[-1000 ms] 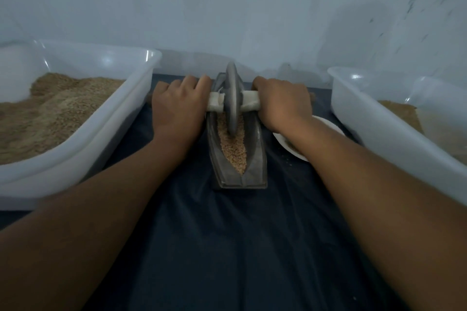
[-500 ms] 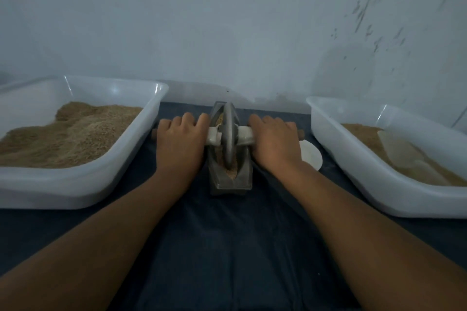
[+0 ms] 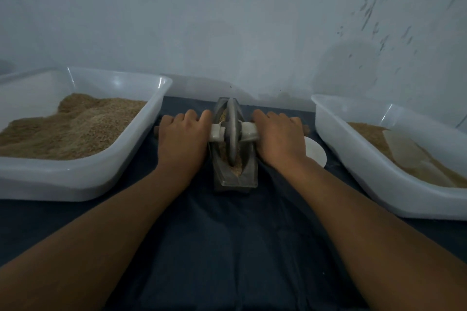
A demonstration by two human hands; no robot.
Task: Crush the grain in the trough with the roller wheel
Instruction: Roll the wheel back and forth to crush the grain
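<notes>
Two hands work here: our left hand [image 3: 180,137] and right hand [image 3: 279,139] each curl over one end of the axle [image 3: 249,131], fingers wrapped round it, w/ the roller wheel [image 3: 231,131] upright btwn them, just beside both thumbs. We see the wheel standing in the trough [image 3: 235,174], approx. mid-length, w/ grain [image 3: 237,168] showing at its near tip. Trough sits on the dark cloth [image 3: 227,247] btwn the left bin [image 3: 83,182] and right bin [image 3: 366,184], both holding grain; a white dish [image 3: 316,154] lies just beyond our right wrist.

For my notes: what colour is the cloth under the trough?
Dark navy blue cloth, plain, in the head view.
</notes>
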